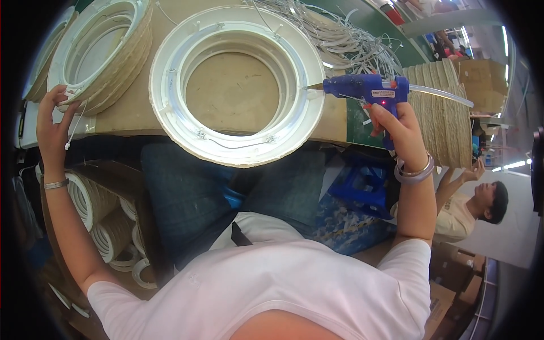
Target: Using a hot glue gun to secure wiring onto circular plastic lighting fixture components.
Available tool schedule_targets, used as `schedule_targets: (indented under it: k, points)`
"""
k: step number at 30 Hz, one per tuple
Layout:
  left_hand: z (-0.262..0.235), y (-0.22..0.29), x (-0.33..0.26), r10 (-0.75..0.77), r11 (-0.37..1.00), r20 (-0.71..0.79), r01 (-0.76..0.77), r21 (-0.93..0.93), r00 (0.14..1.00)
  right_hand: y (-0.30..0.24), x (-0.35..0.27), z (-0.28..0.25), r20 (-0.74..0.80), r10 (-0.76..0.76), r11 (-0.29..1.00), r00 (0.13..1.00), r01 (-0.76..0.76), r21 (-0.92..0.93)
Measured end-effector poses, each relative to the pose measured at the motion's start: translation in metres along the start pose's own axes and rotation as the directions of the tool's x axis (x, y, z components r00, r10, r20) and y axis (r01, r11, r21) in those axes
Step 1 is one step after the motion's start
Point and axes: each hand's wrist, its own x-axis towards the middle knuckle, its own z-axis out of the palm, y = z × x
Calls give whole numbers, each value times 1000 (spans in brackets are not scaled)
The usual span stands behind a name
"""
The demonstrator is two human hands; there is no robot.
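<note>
So the right hand (396, 127) has its fingers wrapped tight around the grip of a blue hot glue gun (365, 89), clear glue stick poking out the back, and the nozzle tip sits right on the inner right edge of the big white ring frame (170, 73) lying flat on the workbench (130, 110). That ring hangs a bit over the bench's near edge, above the person's lap, so there's open room below it but not much to its sides. The left hand (52, 119) is over at the left, fingers loosely curled and pinching the rim of a stack of white rings (99, 51) just beside the one being glued; a thin white wire dangles by the thumb. Count-wise: one glue gun, one ring frame out on its own, one tall stack under the left hand, a second stack edge barely showing at far left, and one more tall stack of corrugated-looking rings (442, 113) behind the gun hand. A tangle of white wires (340, 39) is piled at the back of the bench. More rings (107, 226) are stored under the bench on the left, a blue plastic stool (362, 184) sits on the floor, and another person (470, 207) is off to the right.
</note>
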Motion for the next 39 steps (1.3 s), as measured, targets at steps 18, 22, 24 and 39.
schedule_targets:
  k: [18, 22, 24, 39]
  points:
    - [-3, 8, 2, -8, 1000, 2, 8, 8, 1000, -22, 8, -12, 25, -19, 978, 1000, 24, -207]
    - [-6, 12, 1, 8, 1000, -15, -8, -14, 1000, -21, 27, 8, -136, -132, 989, 982, 139, 42]
    - [1, 10, 3, 13, 999, -26, -14, -31, 1000, -17, 38, 14, -147, -154, 987, 977, 160, 31]
    - [-1, 13, 2, 13, 999, -13, -14, -34, 1000, -13, 59, 33, -129, -148, 989, 981, 147, -15]
